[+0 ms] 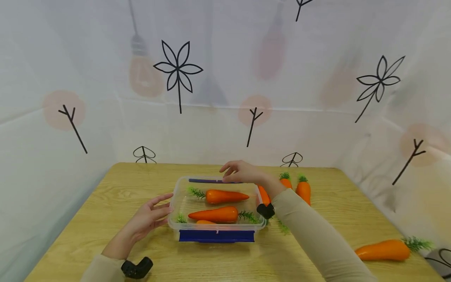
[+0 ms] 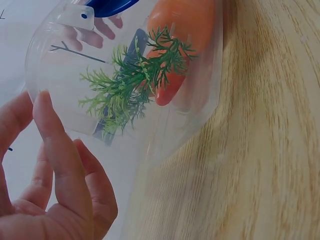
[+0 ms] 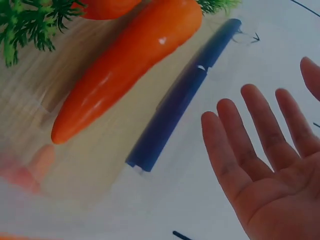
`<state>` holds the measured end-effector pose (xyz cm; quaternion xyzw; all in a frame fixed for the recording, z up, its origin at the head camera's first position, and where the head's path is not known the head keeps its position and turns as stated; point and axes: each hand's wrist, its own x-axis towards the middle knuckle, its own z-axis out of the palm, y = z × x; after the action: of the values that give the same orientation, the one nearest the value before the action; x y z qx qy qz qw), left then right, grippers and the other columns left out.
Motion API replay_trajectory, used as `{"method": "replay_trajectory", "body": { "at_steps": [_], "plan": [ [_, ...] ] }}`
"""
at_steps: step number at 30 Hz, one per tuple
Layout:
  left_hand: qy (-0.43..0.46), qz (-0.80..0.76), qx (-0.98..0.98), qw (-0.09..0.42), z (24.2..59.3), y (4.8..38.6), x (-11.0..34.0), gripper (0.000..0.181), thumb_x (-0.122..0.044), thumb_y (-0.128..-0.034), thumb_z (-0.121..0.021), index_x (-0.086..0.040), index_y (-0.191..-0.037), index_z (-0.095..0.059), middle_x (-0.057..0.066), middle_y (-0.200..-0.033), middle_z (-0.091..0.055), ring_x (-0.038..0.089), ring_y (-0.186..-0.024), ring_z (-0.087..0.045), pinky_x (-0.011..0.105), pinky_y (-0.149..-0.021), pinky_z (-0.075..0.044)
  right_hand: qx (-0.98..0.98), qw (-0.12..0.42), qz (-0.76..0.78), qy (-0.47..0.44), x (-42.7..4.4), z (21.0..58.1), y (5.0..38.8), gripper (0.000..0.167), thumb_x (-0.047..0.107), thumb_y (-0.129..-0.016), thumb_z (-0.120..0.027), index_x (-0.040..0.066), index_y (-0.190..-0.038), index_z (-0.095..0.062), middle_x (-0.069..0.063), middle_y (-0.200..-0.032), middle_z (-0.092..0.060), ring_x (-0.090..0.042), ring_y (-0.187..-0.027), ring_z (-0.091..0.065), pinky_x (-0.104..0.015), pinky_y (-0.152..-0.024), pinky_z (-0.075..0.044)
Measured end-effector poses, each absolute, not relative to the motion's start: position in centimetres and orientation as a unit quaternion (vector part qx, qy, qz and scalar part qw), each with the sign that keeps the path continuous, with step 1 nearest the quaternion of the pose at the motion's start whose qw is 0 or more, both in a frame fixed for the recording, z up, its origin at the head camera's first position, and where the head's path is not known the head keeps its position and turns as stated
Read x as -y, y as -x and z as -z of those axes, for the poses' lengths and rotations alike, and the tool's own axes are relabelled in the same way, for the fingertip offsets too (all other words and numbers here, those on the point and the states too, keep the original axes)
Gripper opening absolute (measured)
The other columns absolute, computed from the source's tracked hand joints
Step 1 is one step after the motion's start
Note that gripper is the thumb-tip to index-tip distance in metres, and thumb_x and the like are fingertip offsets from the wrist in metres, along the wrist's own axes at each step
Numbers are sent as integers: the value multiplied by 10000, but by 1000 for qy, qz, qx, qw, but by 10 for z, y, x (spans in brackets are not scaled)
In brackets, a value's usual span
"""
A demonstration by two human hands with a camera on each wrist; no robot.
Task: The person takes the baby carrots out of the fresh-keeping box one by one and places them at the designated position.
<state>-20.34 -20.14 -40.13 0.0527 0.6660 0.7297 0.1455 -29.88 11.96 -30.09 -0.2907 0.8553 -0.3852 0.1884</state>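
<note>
A clear plastic box (image 1: 217, 227) with blue latches holds several orange carrots with green tops, among them an upper carrot (image 1: 225, 196) and a lower carrot (image 1: 215, 214). At the box's left side, my left hand (image 1: 144, 219) touches the rim with its fingertips, fingers loosely bent; the left wrist view shows this hand (image 2: 65, 190) beside a rounded corner. My right hand (image 1: 243, 172) is over the far edge, by the back latch (image 1: 204, 181). In the right wrist view, the right hand (image 3: 265, 155) has its fingers extended and spread beside the blue latch (image 3: 170, 110), holding nothing.
More carrots lie right of the box, partly behind the right forearm, including one farther back (image 1: 303, 191). Another carrot (image 1: 384, 250) is near the right edge of the wooden table (image 1: 105, 196). A white printed cloth (image 1: 218, 137) stands behind the table.
</note>
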Motion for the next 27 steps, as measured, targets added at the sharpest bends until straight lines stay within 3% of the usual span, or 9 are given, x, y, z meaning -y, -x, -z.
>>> {"method": "replay_trajectory", "body": {
  "at_steps": [5,11,14,18,22,27],
  "plan": [
    [-58,-727,-667,148,401,203,201,672,-156,-892,-646,-32,-1446,-286,281,-1410,-327,201,-1047,-583,290,-796,-506,-863,228,327,310,-111,310,304,340,171,-908,-619,80,-1233,-574,-74,-1171,-595,-197,-1050,-554,-386,-893,-451],
    [-56,-727,-669,143,401,203,200,659,-144,-891,-645,-28,-1438,-297,280,-1408,-332,187,-1039,-585,297,-802,-504,-866,258,250,347,-102,321,307,412,80,-899,-608,51,-1302,-526,-142,-1302,-509,-269,-1206,-455,-370,-939,-425],
    [-56,-728,-669,138,399,202,199,650,-142,-893,-643,-24,-1435,-304,270,-1396,-354,211,-1054,-578,295,-796,-506,-875,266,211,345,-97,328,308,442,54,-888,-618,60,-1318,-516,-107,-1325,-491,-271,-1243,-415,-387,-990,-375],
    [-57,-728,-670,134,399,202,200,651,-146,-896,-640,-17,-1436,-301,261,-1388,-368,226,-1064,-574,287,-787,-509,-881,278,195,331,-90,335,307,456,39,-861,-650,127,-1296,-543,-74,-1261,-520,-281,-1217,-423,-410,-989,-368],
    [-55,-727,-672,131,400,202,200,657,-149,-895,-642,-19,-1439,-297,270,-1391,-358,230,-1063,-575,286,-785,-510,-877,305,189,318,-87,343,306,474,12,-866,-629,194,-1294,-534,-38,-1168,-534,-230,-1101,-485,-356,-898,-432],
    [-52,-726,-673,130,402,202,199,659,-146,-884,-655,-39,-1437,-313,269,-1391,-357,253,-1068,-572,285,-781,-511,-880,310,164,321,-88,351,306,519,-2,-862,-623,202,-1322,-494,-32,-1147,-531,-178,-1026,-498,-317,-855,-443]
  ]
}}
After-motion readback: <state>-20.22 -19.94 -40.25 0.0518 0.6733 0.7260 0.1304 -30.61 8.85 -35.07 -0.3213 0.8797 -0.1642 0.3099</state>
